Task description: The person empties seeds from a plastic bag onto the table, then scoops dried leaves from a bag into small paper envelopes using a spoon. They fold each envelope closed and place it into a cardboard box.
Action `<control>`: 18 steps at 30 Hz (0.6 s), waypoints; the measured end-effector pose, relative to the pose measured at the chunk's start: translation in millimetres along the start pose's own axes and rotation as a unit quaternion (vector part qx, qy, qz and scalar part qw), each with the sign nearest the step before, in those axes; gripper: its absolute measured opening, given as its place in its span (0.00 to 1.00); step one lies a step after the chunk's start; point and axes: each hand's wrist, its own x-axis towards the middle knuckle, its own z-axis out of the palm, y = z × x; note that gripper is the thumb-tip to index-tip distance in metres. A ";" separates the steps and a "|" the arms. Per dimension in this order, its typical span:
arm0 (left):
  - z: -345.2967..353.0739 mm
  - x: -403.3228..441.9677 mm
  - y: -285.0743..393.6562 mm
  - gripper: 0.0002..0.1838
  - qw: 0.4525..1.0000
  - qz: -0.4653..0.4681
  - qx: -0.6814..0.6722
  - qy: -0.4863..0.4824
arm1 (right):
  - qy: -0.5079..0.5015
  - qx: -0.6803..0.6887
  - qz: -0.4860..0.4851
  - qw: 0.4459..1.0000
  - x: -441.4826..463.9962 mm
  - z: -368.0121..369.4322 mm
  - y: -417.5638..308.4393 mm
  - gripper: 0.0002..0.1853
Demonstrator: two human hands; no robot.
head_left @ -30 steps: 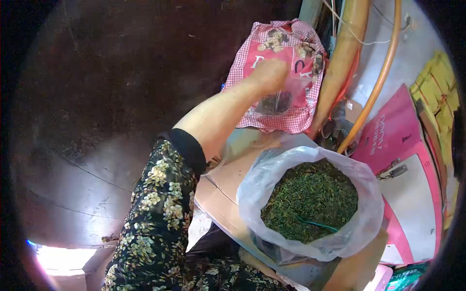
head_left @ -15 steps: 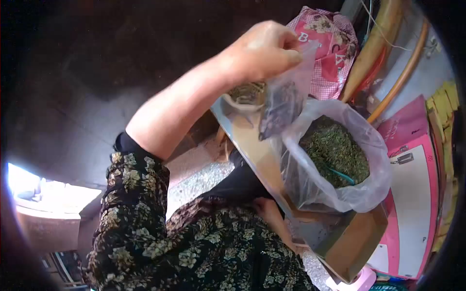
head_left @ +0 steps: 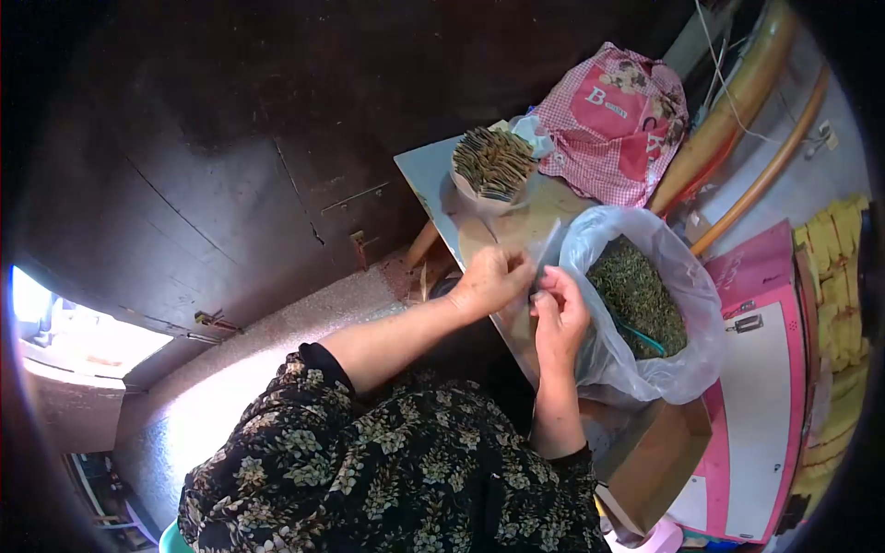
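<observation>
My left hand point(head_left: 498, 279) and my right hand point(head_left: 561, 318) meet near the table's front edge, fingers closed in pinches. Between them is a small clear plastic bag point(head_left: 548, 243), partly covered by the fingers; its contents are hard to make out. Just right of my hands stands a large translucent plastic bag point(head_left: 693, 373), its mouth folded open. Inside it lie dried, chopped green leaves point(head_left: 643, 288), with a teal handle point(head_left: 643, 339) sticking out. Beyond my left hand, a round tub point(head_left: 481, 200) is packed with thin brown and dark strips point(head_left: 494, 163).
A pink checked cloth bag point(head_left: 608, 124) sits at the table's back point(head_left: 433, 184). An open cardboard box point(head_left: 659, 461) is at the near right. A pink-and-white cabinet point(head_left: 751, 396) stands right, and a dark wooden door point(head_left: 230, 166) left.
My left hand has come down from above the tub with the small plastic bag. My right hand has risen from beside my lap to meet it. The view has shifted slightly.
</observation>
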 end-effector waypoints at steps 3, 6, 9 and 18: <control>-2.1 -3.0 -6.7 0.11 0.995 -0.014 -0.079 -0.061 | -0.022 0.045 0.051 0.997 8.3 2.8 12.2 0.15; -18.1 4.6 -3.0 0.09 0.991 -0.054 -0.066 -0.107 | -0.021 0.071 0.056 0.996 8.4 2.2 12.3 0.16; -21.8 12.6 -22.1 0.08 0.973 -0.082 -0.145 -0.159 | -0.018 0.076 0.048 0.996 10.6 0.1 15.8 0.14; -20.1 20.4 -24.9 0.10 0.928 -0.104 -0.271 -0.232 | 0.003 0.134 0.119 0.984 12.4 5.1 13.8 0.10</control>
